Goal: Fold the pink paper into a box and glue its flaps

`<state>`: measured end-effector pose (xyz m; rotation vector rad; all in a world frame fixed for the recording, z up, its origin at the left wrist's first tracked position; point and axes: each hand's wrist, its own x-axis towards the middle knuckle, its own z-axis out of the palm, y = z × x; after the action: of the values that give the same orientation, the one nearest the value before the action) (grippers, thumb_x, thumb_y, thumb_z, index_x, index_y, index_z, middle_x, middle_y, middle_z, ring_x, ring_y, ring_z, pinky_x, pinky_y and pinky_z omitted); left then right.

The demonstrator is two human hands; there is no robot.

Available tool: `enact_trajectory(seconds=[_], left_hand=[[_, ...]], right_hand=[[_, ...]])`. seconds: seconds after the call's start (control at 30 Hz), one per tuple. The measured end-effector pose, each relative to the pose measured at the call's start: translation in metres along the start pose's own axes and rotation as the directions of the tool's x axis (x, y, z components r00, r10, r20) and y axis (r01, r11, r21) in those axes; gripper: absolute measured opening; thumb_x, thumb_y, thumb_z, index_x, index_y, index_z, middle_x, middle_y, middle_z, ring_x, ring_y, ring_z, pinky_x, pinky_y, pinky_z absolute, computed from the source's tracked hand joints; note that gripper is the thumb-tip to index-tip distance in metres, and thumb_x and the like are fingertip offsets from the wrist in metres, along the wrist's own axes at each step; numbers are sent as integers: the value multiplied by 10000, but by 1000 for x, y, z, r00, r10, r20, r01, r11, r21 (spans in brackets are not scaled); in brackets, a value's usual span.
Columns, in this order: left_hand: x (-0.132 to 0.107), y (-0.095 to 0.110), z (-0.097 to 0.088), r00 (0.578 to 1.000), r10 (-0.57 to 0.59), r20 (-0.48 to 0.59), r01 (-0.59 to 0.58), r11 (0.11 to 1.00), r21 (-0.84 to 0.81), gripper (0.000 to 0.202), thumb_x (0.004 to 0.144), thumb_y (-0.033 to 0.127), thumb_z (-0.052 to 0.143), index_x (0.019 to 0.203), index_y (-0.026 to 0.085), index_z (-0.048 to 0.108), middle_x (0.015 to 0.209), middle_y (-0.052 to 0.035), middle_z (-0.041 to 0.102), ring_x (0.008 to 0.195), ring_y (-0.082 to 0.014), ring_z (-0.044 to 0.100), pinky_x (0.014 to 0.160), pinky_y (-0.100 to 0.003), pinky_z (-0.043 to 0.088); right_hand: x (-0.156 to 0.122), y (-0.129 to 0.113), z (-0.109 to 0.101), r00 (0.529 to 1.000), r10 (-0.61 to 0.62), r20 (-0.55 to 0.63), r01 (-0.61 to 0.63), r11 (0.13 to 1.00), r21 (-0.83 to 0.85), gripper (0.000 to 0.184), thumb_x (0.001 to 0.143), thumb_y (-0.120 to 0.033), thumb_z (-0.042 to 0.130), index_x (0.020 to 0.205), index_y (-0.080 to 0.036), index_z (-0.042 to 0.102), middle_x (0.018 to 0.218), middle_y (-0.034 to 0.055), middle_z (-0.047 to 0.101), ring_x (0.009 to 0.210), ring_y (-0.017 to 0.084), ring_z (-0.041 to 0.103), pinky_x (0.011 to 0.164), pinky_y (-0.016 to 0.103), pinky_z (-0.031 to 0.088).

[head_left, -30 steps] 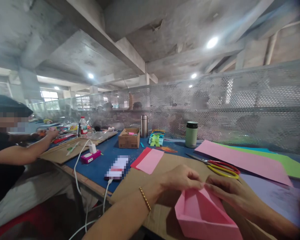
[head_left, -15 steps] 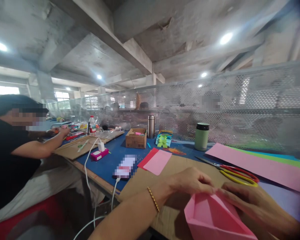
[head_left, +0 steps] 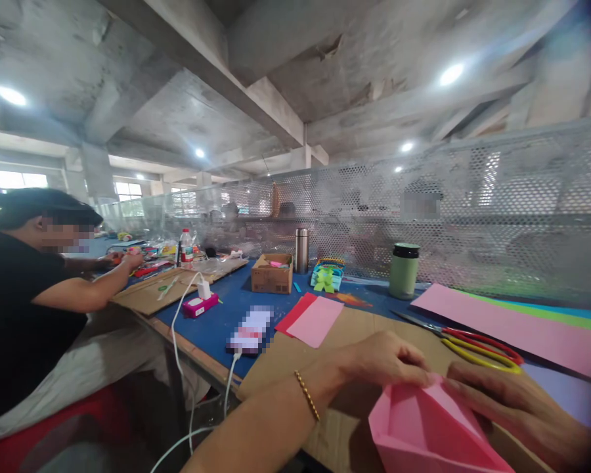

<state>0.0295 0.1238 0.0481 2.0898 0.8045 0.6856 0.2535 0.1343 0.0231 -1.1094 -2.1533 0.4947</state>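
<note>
Pink folded paper form (head_left: 423, 430) in two hands, at the near right of the table. Its near edge is cut off below; the curled lower fingers of the right hand (head_left: 507, 397) are largely hidden, and the phone (head_left: 251, 332) has a pixelated screen. Thumb and fingers of the left hand (head_left: 394, 358) are closed in a pinch on the form's far upper edge; the right hand's fingers press the same edge just beside them, though how tightly cannot be told. The form is matt and hollow, with creased sloping walls, a shaded interior and a peaked far edge. Beneath lies a brown cardboard sheet (head_left: 369, 328) on a blue tabletop (head_left: 211, 338). Scissors (head_left: 482, 348) with red and yellow handles lie beyond the right hand. A perforated partition (head_left: 354, 197) crosses the far side, shapes behind it indistinct; at left sits a co-worker (head_left: 24, 302), under a concrete ceiling (head_left: 177, 118).
</note>
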Motion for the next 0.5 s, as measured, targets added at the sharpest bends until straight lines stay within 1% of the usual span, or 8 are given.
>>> enact_trajectory(seconds=[0.07,0.1,0.2,0.3,0.4,0.5], left_hand=[[-1,2,-1,1000,6,2,-6,1000,11,201,835,243,608,659,157,563,643,51,447,649,-92,408,589,-236,313],[-2,2,-2,1000,12,0,-12,1000,10,209,835,255,609,657,157,559,644,51,443,647,-92,405,587,-239,310],[-2,1,-2,999,36,-12,-36,999,7,247,828,288,614,633,156,536,628,57,410,627,-88,382,573,-241,292],[-1,0,-2,999,27,-22,-27,1000,14,225,820,267,609,639,154,539,620,60,413,627,-87,386,581,-235,300],[-2,1,-2,1000,1,-19,-1,1000,30,195,821,242,587,653,154,538,633,56,427,639,-90,395,591,-231,311],[-4,7,1,1000,22,3,-22,998,54,209,818,258,561,644,157,505,641,50,405,626,-91,371,569,-232,295]], right_hand=[[0,-7,-2,982,21,189,-31,998,50,502,825,-678,487,572,-248,539,633,75,531,612,219,502,586,368,421],[0,-11,-3,970,35,242,-53,996,69,509,822,-686,480,574,-244,527,629,67,512,609,216,482,575,366,400],[-1,-17,-5,967,72,244,-98,990,97,506,798,-684,509,565,-235,500,609,41,465,594,204,434,554,352,345],[-2,-18,-5,967,77,242,-103,990,100,464,808,-630,529,574,-229,503,608,39,486,603,201,441,568,346,334],[-1,-19,-6,969,49,241,-71,994,85,451,845,-594,487,595,-219,506,606,41,513,602,193,451,572,338,331],[-4,-27,-9,982,3,189,-2,1000,-5,454,876,-558,438,596,-204,481,622,27,504,620,177,445,581,319,323]])
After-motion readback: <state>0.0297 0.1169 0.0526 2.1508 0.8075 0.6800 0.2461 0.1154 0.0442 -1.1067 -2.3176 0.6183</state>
